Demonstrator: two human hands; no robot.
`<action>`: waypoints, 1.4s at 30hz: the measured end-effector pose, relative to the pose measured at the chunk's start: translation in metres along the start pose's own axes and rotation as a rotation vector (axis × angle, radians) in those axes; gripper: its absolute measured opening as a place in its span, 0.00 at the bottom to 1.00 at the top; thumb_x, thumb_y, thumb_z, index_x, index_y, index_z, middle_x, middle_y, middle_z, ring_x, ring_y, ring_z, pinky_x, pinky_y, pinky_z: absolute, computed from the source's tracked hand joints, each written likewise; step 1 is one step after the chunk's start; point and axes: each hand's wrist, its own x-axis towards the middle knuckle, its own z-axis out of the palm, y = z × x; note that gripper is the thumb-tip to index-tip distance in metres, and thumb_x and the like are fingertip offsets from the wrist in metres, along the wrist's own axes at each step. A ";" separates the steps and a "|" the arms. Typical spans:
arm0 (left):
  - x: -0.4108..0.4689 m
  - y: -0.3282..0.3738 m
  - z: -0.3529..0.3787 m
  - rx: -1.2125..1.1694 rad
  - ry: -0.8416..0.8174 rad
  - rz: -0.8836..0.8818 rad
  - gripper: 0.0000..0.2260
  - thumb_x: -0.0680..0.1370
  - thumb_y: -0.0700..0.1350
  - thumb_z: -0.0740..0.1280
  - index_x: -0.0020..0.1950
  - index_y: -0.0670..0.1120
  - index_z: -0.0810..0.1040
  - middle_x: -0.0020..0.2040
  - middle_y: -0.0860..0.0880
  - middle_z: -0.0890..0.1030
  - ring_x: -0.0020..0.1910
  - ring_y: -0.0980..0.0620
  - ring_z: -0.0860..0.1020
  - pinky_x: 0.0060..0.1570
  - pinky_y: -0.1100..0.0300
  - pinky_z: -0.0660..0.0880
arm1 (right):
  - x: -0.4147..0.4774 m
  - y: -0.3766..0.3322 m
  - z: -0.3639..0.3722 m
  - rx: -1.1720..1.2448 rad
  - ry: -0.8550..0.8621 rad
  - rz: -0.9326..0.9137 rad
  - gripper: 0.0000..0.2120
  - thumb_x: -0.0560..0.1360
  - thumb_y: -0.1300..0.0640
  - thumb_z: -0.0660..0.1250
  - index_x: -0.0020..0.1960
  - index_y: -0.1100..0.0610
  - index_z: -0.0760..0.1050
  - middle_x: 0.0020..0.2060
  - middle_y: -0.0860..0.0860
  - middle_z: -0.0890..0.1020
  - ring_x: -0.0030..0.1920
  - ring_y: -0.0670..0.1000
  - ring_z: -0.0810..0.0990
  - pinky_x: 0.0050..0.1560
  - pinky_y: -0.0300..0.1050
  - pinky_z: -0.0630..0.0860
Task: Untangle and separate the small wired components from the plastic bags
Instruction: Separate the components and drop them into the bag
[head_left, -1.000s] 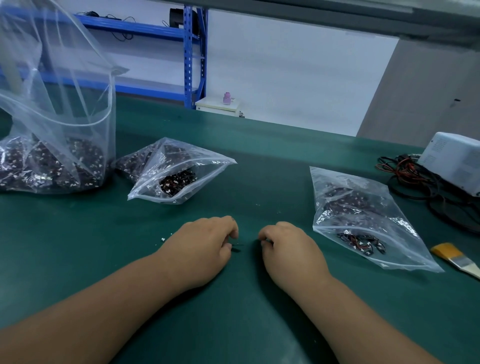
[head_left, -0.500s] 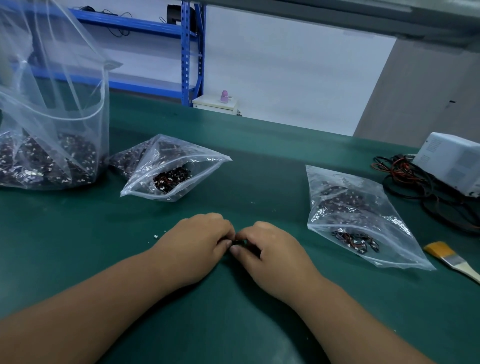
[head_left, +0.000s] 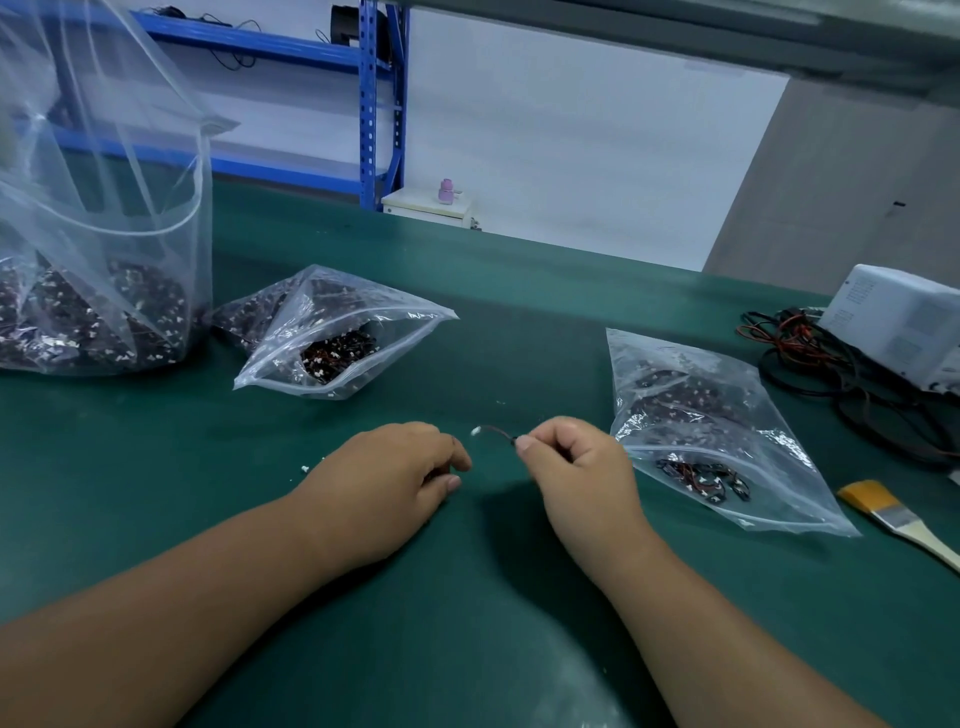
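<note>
Glossy clear plastic bags (head_left: 332, 338); matt green table mat (head_left: 467, 623); wooden-handled brush (head_left: 904, 519).

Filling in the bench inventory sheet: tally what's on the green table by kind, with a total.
Plastic bags: 3
Loose wired part, pinched by the right hand: 1
Brush: 1
White box: 1
Cable bundle: 1
Total: 7
</note>
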 end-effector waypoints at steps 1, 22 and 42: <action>0.000 0.000 0.000 0.007 -0.009 -0.001 0.09 0.80 0.52 0.64 0.59 0.58 0.78 0.50 0.61 0.77 0.53 0.60 0.74 0.56 0.62 0.71 | 0.001 0.001 -0.001 0.044 0.057 0.020 0.12 0.75 0.59 0.71 0.34 0.55 0.74 0.26 0.42 0.71 0.29 0.41 0.67 0.30 0.32 0.66; -0.004 -0.003 -0.013 0.287 -0.071 -0.100 0.07 0.79 0.58 0.59 0.45 0.57 0.69 0.46 0.58 0.71 0.49 0.54 0.71 0.54 0.55 0.71 | -0.001 0.001 0.007 -0.794 -0.142 -0.064 0.09 0.78 0.48 0.63 0.54 0.42 0.81 0.51 0.42 0.76 0.54 0.51 0.73 0.52 0.45 0.65; -0.002 0.005 -0.011 0.159 0.062 0.101 0.04 0.79 0.54 0.64 0.50 0.57 0.77 0.45 0.59 0.78 0.47 0.56 0.74 0.52 0.55 0.69 | -0.014 -0.014 0.007 -0.564 -0.277 -0.429 0.08 0.77 0.48 0.66 0.43 0.50 0.79 0.38 0.45 0.76 0.42 0.52 0.74 0.47 0.54 0.72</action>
